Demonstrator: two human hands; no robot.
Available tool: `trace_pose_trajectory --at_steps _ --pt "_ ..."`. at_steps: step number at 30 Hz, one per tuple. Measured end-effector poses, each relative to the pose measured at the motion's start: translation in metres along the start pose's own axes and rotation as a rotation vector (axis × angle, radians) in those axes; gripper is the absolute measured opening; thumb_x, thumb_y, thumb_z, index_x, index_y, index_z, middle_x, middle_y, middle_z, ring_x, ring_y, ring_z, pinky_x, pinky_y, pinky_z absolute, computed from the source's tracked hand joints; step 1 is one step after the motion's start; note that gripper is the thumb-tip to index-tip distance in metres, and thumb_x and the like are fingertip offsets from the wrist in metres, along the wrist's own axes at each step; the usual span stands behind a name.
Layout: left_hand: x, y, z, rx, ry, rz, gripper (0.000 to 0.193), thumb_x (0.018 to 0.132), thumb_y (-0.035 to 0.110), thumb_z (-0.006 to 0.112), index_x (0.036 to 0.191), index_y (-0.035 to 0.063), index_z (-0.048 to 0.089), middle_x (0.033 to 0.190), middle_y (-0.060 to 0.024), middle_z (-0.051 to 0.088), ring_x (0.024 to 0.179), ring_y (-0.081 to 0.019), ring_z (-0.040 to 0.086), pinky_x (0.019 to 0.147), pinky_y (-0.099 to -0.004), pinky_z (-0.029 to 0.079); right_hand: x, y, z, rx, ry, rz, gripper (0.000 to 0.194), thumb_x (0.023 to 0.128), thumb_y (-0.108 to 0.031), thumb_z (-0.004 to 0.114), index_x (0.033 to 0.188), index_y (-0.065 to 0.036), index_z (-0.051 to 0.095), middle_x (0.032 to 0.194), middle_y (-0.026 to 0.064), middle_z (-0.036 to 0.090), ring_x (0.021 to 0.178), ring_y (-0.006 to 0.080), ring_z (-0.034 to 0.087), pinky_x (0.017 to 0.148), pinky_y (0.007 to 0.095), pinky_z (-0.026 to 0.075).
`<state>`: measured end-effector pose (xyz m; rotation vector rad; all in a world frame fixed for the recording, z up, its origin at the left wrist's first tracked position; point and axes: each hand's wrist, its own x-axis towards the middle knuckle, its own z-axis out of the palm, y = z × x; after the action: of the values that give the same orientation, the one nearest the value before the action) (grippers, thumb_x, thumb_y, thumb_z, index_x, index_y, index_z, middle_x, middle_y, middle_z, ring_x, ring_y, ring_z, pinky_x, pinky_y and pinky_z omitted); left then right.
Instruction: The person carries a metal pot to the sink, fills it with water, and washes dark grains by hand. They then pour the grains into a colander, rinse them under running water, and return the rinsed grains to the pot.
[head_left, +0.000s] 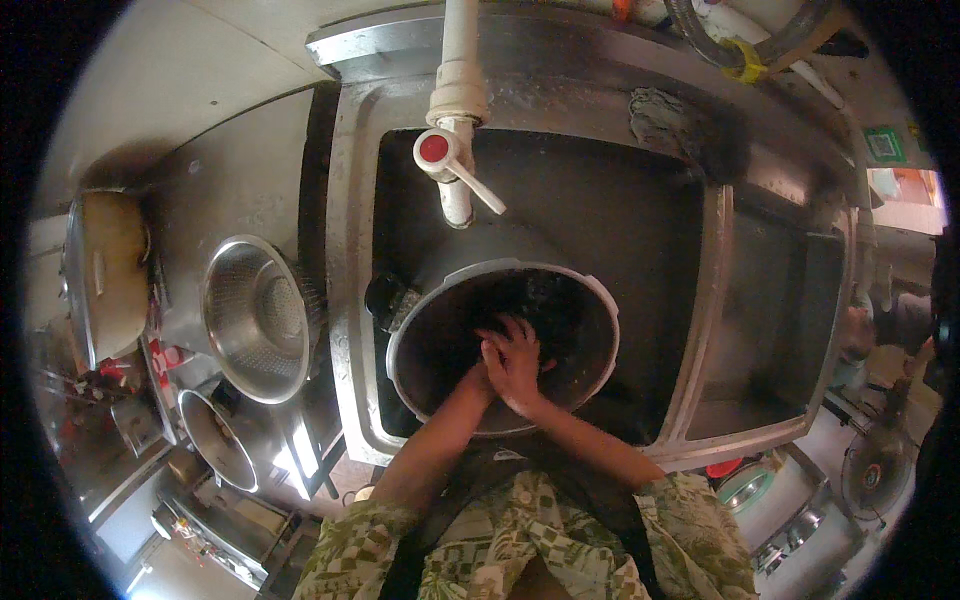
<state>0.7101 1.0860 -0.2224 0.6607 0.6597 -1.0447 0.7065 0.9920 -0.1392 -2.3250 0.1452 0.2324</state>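
Observation:
A large round metal pot (613, 341) stands in the left basin of a steel sink (352, 300), its inside dark. Both my hands are down inside it, one over the other. My right hand (514, 360) is uppermost with its fingers apart. Beneath and beside it lies my left hand (486, 375), largely covered, so what its fingers do is hidden. Dark contents at the pot's bottom cannot be made out. Above the pot's far side hangs a white plastic tap (456, 202) with a red-capped lever. No water is seen running from it.
A perforated metal colander (259, 319) stands on the steel counter to the left, with a smaller pot (217, 442) nearer me. A dark object (386, 296) touches the big pot's left side. A grey cloth (660, 112) lies on the sink's back ledge. A divider (701, 315) separates the basins.

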Motion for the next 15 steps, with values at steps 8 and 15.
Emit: trace_pose_trajectory --at_steps 8,15 --pt "-0.036 0.054 0.066 -0.014 0.207 0.136 0.049 0.087 0.041 0.042 0.129 0.0143 0.04 0.131 -0.0064 0.042 0.12 -0.0251 0.036 0.101 -0.0453 0.027 0.047 0.01 -0.005 0.141 0.118 0.071 0.035 0.083 -0.026 0.049 0.107 -0.002 0.057 0.117 0.0213 0.049 0.113 0.0399 0.041 0.097 0.0528 0.03" --pt "-0.032 0.07 0.027 1.123 0.459 0.673 0.046 0.084 0.031 0.05 0.126 0.0107 0.045 0.134 -0.0161 0.036 0.123 -0.0305 0.034 0.104 -0.0472 0.023 0.099 0.039 -0.017 -0.363 0.157 -0.473 0.023 0.072 -0.018 0.054 0.092 -0.008 0.062 0.11 0.0129 0.055 0.106 0.0336 0.047 0.093 0.0477 0.034"
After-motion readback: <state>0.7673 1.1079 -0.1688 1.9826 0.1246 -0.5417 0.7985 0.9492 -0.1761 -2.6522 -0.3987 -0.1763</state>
